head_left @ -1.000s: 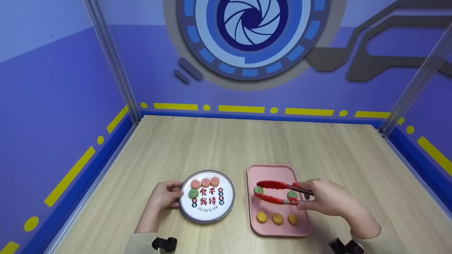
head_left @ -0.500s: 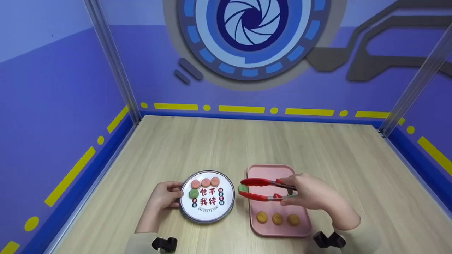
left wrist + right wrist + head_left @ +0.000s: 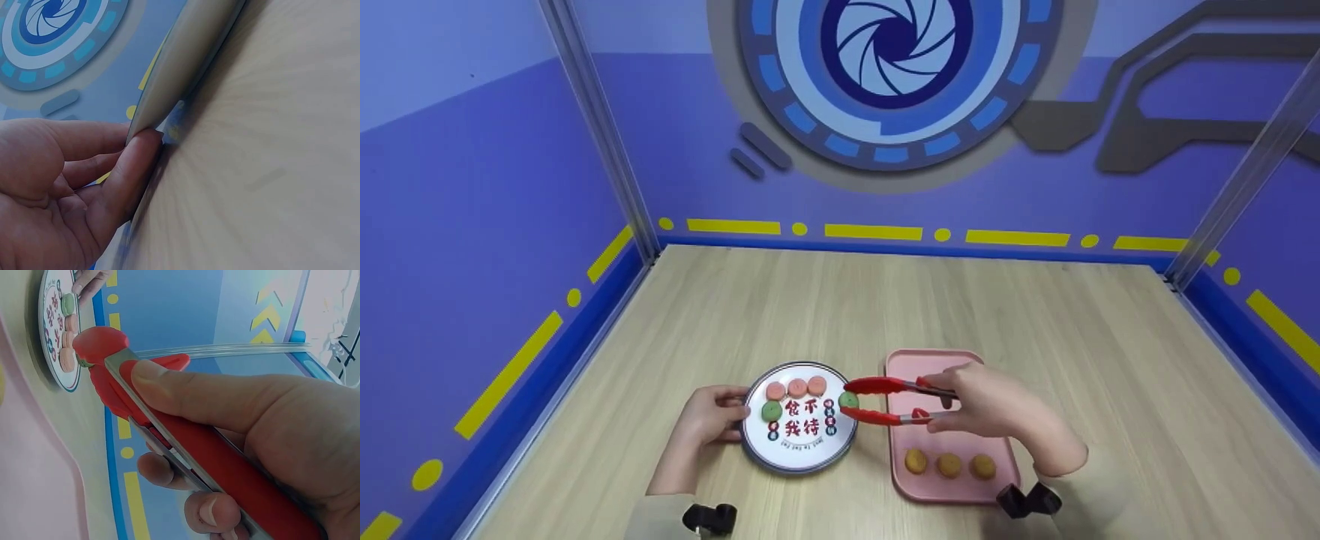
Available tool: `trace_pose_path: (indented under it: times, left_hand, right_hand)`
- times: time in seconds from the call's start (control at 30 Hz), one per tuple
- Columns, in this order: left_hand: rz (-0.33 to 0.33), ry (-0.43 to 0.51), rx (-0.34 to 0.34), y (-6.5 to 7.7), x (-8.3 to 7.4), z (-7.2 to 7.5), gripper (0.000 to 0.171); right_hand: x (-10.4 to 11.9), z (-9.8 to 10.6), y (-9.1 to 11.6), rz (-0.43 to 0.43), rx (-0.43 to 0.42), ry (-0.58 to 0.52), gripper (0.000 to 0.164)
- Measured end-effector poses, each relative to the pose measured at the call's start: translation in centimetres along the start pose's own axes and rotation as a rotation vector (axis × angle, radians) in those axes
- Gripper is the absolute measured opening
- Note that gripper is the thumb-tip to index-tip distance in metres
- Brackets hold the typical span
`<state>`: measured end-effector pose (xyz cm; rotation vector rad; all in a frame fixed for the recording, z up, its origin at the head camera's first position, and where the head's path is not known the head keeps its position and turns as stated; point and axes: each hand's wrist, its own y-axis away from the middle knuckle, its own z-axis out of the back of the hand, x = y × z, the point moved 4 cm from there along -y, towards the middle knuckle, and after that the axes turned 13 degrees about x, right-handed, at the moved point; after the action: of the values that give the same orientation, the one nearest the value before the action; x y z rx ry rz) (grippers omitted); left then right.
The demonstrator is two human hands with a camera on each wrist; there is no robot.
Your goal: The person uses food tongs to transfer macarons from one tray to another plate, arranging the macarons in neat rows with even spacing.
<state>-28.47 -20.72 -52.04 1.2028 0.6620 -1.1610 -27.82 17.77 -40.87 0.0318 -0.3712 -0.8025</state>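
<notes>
My left hand (image 3: 709,415) pinches the left rim of a round white plate (image 3: 802,451) with red lettering. The left wrist view shows the thumb and fingers on either side of its edge. Three pink macarons (image 3: 797,388) lie in a row on the plate, with one green macaron (image 3: 771,411) in front of the leftmost. My right hand (image 3: 997,401) grips red-tipped tongs (image 3: 877,385). Between the tips sits another green macaron (image 3: 848,400), at the plate's right rim; in the right wrist view the tips mostly hide it.
Right of the plate lies a pink rectangular tray (image 3: 911,365), partly under my right hand and the tongs. Several yellow-brown macarons (image 3: 949,465) line its near end. The wooden table (image 3: 780,300) is bounded by blue-purple panels (image 3: 675,150) at the back and sides.
My right hand has carried the tongs and the green macaron leftward from the tray to the plate's right rim. The left hand and plate stay in place.
</notes>
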Motion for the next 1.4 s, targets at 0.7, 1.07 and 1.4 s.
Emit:
trace_pose_path:
  times: [0.7,1.07,1.4]
  left_hand:
    - [-0.021,0.011,-0.003,0.0,0.0,0.1,0.039]
    - [-0.024,0.011,0.006,0.0,0.1,0.0,0.041]
    - [-0.019,0.002,-0.003,0.0,0.1,-0.1,0.039]
  right_hand:
    - [2.6,-1.7,-5.0,-0.040,0.032,0.036,0.036]
    - [3.3,-2.6,-6.7,-0.061,0.077,0.026,0.051]
    - [3.2,-3.1,-7.2,-0.072,0.069,0.016,0.054]
